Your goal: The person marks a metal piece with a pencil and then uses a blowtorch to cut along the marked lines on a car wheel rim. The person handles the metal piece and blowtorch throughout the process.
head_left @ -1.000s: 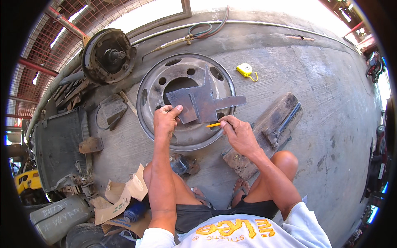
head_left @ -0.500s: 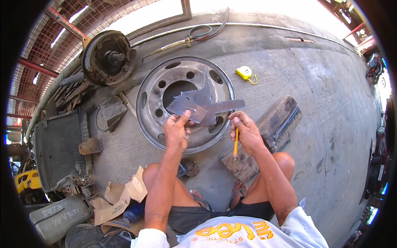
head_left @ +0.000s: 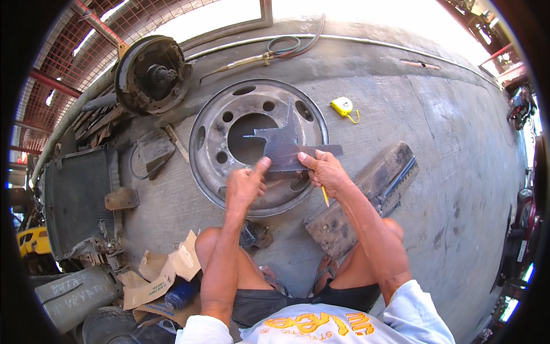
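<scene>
Pinching a thin steel plate (head_left: 281, 148) by its near edge with the right hand (head_left: 324, 173), with thumb laid on the dull blue-grey face. Clasping a slim yellow pencil (head_left: 325, 196) in that hand too, pointing downward. Curling the fingers of the left hand (head_left: 245, 186) loosely, with thumb stretched toward the plate's near left corner — impossible to tell whether gripping it or just beside it. Cut raggedly, with a tapering spike on the far side and a straight strip to the right. Poised over a round, scuffed wheel rim (head_left: 204, 172), partly covering its wide centre opening. Surrounded, on ridged grey concrete (head_left: 458, 143), by a rounded yellow tape measure (head_left: 342, 105), a long grimy block (head_left: 332, 234) and creased brown cardboard (head_left: 184, 258).
</scene>
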`<state>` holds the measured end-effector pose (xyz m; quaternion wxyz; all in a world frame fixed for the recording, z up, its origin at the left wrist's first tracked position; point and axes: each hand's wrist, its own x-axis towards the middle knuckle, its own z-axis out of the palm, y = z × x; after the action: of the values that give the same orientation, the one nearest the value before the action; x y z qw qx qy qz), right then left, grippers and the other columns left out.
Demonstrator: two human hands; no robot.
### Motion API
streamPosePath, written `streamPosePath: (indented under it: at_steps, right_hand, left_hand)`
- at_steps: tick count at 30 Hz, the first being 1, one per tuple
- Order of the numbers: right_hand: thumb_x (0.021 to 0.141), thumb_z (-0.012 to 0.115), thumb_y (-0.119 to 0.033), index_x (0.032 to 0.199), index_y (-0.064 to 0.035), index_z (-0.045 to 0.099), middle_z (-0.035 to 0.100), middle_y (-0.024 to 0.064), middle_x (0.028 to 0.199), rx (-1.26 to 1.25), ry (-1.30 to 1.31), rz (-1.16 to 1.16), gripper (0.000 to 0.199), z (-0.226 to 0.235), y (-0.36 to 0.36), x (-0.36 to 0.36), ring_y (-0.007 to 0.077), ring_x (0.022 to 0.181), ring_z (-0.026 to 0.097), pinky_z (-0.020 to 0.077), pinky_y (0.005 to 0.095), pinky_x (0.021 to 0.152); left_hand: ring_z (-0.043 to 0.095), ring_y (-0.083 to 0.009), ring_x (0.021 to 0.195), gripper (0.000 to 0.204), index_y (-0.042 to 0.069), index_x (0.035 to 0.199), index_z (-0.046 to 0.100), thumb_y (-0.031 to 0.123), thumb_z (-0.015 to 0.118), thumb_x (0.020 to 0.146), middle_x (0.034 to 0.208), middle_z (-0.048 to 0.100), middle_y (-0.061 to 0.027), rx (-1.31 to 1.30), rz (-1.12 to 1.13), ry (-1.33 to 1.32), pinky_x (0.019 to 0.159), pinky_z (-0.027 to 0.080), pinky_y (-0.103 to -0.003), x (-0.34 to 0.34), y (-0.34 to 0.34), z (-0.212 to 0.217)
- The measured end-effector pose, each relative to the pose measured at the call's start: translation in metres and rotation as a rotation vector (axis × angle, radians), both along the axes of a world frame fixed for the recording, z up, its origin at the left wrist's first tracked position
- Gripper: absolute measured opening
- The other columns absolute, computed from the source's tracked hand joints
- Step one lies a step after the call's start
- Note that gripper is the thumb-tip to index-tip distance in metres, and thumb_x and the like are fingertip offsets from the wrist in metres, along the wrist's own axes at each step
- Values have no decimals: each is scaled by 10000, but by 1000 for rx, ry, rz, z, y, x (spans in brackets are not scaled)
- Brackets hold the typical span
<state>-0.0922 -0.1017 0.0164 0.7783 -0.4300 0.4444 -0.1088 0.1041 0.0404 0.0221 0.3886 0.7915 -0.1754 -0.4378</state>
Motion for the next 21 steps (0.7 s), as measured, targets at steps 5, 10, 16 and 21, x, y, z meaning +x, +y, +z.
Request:
streamPosePath:
  at_steps: [5,10,16,21]
  right_hand:
    - [1021,800,-332,1133,0,707,728,63,878,-124,106,91,363,4,-15,15,63,538,499,389,264,461]
    - [889,912,-292,1190,62,673,785,167,929,-698,538,130,522,0,-18,21,229,799,758,594,377,712]
    - [875,907,-271,1209,59,655,792,224,961,-766,608,137,533,-2,-19,27,335,930,796,603,442,852]
    - [879,899,-283,1201,39,642,775,259,952,-774,609,153,523,-2,-23,28,369,942,789,594,463,855]
  left_hand:
    - [618,-115,516,439,-21,901,780,393,741,1040,652,700,-74,-172,57,45,501,453,-306,11,-15,-13]
    - [638,-119,537,368,-22,866,779,310,759,1024,663,715,-72,-175,120,-71,543,487,-334,7,-33,-25]
    - [714,-305,613,388,-63,830,755,289,763,992,656,692,-211,-109,6,-406,644,523,-453,4,-42,-26]
    - [730,-350,654,394,-59,860,783,316,766,980,670,693,-235,-86,-25,-411,681,528,-480,3,-43,-22]
